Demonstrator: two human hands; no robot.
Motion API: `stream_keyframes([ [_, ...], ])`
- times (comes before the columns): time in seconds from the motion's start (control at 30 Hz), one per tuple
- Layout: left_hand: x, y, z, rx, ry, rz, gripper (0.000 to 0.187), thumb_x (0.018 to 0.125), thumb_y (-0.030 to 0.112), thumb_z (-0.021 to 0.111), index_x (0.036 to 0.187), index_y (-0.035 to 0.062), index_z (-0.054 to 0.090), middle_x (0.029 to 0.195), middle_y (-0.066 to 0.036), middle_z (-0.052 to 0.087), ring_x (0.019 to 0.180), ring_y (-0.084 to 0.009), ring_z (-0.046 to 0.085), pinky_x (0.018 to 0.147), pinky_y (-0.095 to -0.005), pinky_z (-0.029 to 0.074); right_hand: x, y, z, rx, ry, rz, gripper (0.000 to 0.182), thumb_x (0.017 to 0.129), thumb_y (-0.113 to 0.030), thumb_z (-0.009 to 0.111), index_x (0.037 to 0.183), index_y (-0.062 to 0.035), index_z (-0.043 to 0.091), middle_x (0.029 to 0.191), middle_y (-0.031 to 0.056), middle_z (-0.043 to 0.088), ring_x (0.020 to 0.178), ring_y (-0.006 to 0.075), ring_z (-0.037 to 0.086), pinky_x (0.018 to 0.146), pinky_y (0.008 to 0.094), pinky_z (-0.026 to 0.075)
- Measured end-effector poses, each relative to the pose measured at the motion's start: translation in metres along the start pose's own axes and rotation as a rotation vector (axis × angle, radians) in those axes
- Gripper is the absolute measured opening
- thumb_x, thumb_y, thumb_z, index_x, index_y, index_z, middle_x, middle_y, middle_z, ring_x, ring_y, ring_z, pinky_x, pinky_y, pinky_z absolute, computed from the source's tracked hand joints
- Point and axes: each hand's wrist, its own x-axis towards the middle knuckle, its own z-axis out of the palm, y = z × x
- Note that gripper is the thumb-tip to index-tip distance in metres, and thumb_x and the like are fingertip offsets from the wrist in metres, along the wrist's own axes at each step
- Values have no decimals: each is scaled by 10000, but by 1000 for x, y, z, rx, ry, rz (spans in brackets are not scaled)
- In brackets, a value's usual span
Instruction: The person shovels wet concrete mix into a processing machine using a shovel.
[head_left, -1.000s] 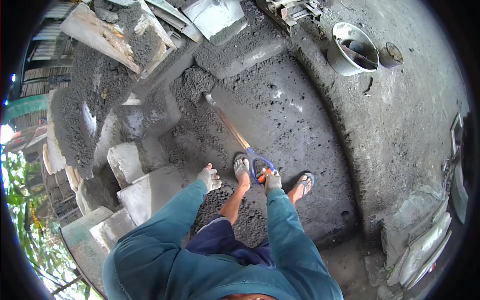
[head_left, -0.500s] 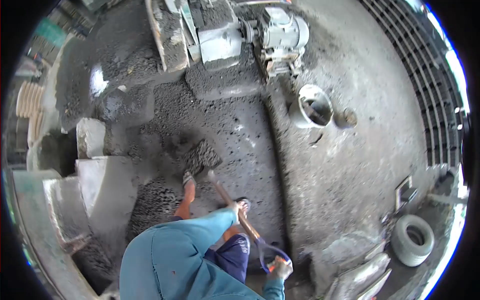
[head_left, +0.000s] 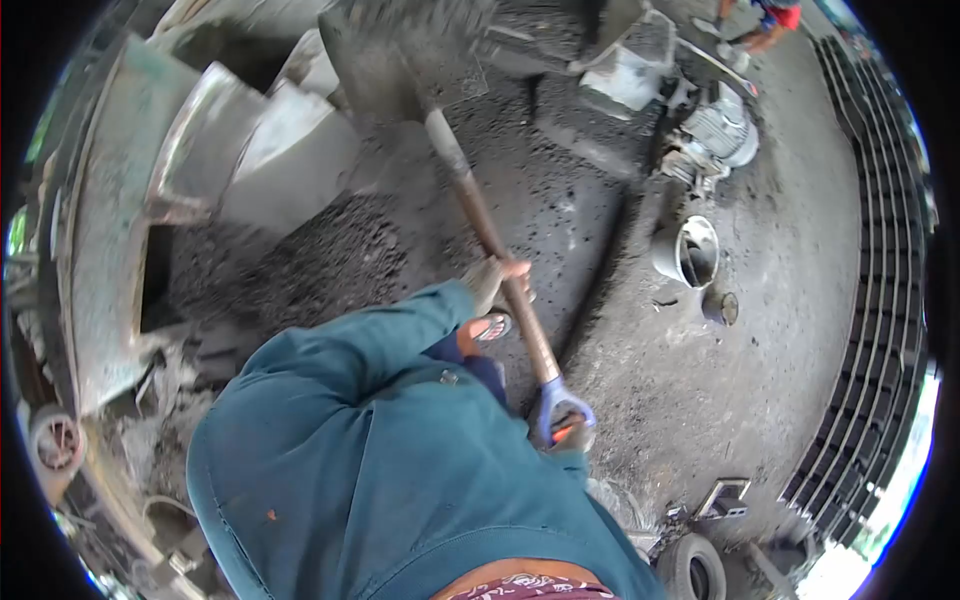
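Dusty grey floor [head_left: 775,370] to the right, with a sunken dark working area [head_left: 548,215] left of its raised edge. Shovel [head_left: 474,200] lies diagonally across the view, held in front of the person's body, blade toward the upper left. Left hand [head_left: 487,284] is closed around the shaft at about its middle. Right hand [head_left: 577,437] is closed on the grip of the purple D-handle [head_left: 551,390]; an orange part shows beside the fingers. Blade [head_left: 375,85] appears near the top edge, blurred; cannot tell how much material it carries. Below and left of the shaft: heap of dark, grainy material [head_left: 340,250]. Sandalled foot [head_left: 493,326] visible just below the left hand. Left of the blade, pale slab [head_left: 300,150] leans at a tilt, near a worn, green-tinged wall [head_left: 115,230]. On the raised floor, right of the shovel: whitish bucket [head_left: 667,252], with a small round container [head_left: 729,310] just beside it. Farther up, grey motor [head_left: 722,132]. Upper right edge: another person, partly in view, red garment [head_left: 785,18] visible. Far right: curved lattice [head_left: 868,240]. Bottom edge: tyre [head_left: 675,568], cut off by the frame.
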Motion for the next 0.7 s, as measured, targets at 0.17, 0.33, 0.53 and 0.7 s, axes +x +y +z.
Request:
stream_keyframes([
  [0.17, 21, -25, -39, -482, 238, -37, 229, 831, 134, 701, 930, 79, 501, 769, -141, 586, 729, -339, 606, 769, -578, 507, -90, -205, 38, 22, -190, -312, 67, 759, 20, 614, 809, -25, 608, 640, 62, 573, 470, 173, 532, 457, 317, 465],
  [0.33, -6, -29, -94, -757, 235, -8, 184, 813, 100, 679, 848, 74, 500, 685, -94, 543, 606, -290, 558, 683, -522, 519, -240, -257, 154, -685, -561, -1074, 364, 735, -206, 820, 952, 17, 632, 813, 80, 645, 723, 190, 629, 669, 302, 518],
  [0.53, -44, -4, -175, -689, 117, 132, 172, 907, 220, 566, 810, 79, 544, 619, -89, 553, 544, -281, 564, 561, -455, 528, -229, -202, 304, -347, -1047, -459, 539, 930, -462, 579, 1139, 35, 592, 870, 80, 649, 801, 169, 630, 634, 270, 520],
  [0.7, -143, 11, -133, -681, 90, 313, 206, 949, 253, 542, 924, 53, 585, 677, -33, 570, 563, -203, 590, 634, -402, 559, -91, -84, 504, -513, -1245, 369, 289, 924, -304, 578, 957, -17, 578, 770, 79, 602, 634, 202, 588, 538, 312, 489],
])
